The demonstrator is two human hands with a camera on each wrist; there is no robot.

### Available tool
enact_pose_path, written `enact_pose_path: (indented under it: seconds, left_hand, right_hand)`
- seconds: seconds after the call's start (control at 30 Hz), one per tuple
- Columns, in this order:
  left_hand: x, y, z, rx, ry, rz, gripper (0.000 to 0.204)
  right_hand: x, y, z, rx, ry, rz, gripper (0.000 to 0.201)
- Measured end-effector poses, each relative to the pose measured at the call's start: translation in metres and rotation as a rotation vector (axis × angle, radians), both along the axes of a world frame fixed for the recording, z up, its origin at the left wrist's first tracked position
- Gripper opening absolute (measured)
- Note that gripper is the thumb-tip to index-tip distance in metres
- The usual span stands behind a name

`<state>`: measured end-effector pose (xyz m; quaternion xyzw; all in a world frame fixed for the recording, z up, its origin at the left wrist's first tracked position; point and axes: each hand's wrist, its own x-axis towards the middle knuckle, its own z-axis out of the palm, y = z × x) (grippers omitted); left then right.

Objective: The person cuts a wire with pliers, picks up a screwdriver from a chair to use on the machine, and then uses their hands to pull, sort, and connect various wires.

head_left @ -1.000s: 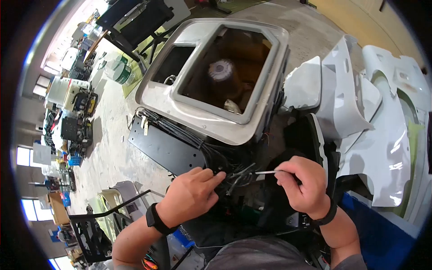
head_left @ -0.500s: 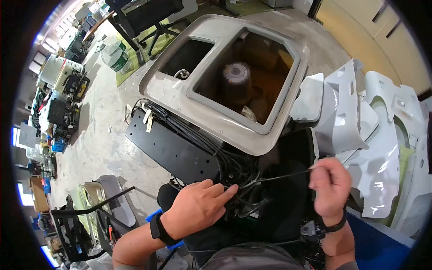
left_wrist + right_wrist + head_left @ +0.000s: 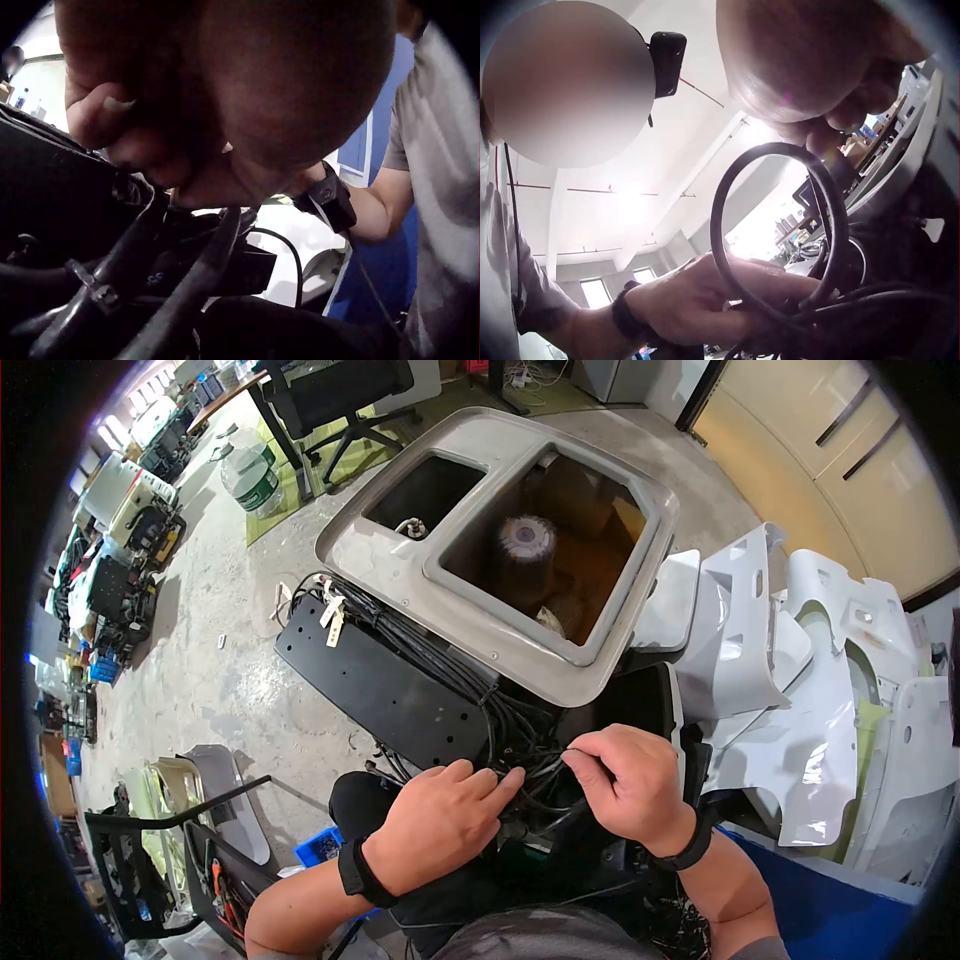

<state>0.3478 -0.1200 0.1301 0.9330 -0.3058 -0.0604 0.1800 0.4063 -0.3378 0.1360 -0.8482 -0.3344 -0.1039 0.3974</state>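
Note:
A bundle of black cables [image 3: 455, 675] runs along a black perforated metal plate [image 3: 380, 690] and gathers in loops near the person's lap. The left hand [image 3: 435, 830] holds the bundle at the plate's lower end, index finger pointing right along the cables. Close to its right, the right hand [image 3: 635, 785] pinches a thin dark cable between thumb and forefinger. Under the left hand [image 3: 225, 82], the left wrist view shows cables with a tie [image 3: 103, 294] round one. A round cable loop [image 3: 720, 210] stands below the right hand [image 3: 802, 60] in the right wrist view.
A beige housing [image 3: 400, 575] with two openings lies beyond the plate. White shell panels [image 3: 820, 730] stand at the right, above a blue surface [image 3: 790, 880]. At the lower left is a black frame [image 3: 120, 870]; a chair [image 3: 335, 405] and large bottles [image 3: 250, 480] are farther back.
The right hand first moved out to the right, drawing the thin cable taut, then came back left near the left hand. The left hand stays on the bundle. The head view has shifted.

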Motion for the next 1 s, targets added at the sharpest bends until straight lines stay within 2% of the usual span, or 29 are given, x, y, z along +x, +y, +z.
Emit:
enact_pose_path:
  seconds: [0.57, 0.67, 0.73, 0.83, 0.9, 1.0]
  left_hand:
    - [-0.002, 0.001, -0.005, -0.028, -0.009, 0.014, 0.051]
    - [-0.003, 0.001, -0.004, -0.03, -0.007, 0.026, 0.05]
    - [-0.003, -0.001, -0.004, -0.028, -0.014, 0.027, 0.05]
    - [-0.002, -0.001, -0.006, -0.041, -0.017, 0.035, 0.05]
    - [-0.002, -0.001, -0.01, -0.086, -0.038, 0.05, 0.054]
    - [-0.002, 0.0, -0.012, -0.093, -0.038, 0.063, 0.05]
  right_hand:
    - [0.004, 0.007, 0.004, -0.088, 0.044, 0.049, 0.012]
    - [0.007, 0.008, 0.014, -0.129, 0.049, 0.087, 0.013]
    - [0.01, 0.009, 0.025, -0.281, 0.069, 0.185, 0.01]
    - [0.014, 0.014, 0.024, -0.282, -0.001, 0.248, 0.015]
    - [0.017, 0.018, 0.024, -0.291, -0.015, 0.209, 0.015]
    - [0.017, 0.019, 0.022, -0.299, -0.012, 0.161, 0.015]
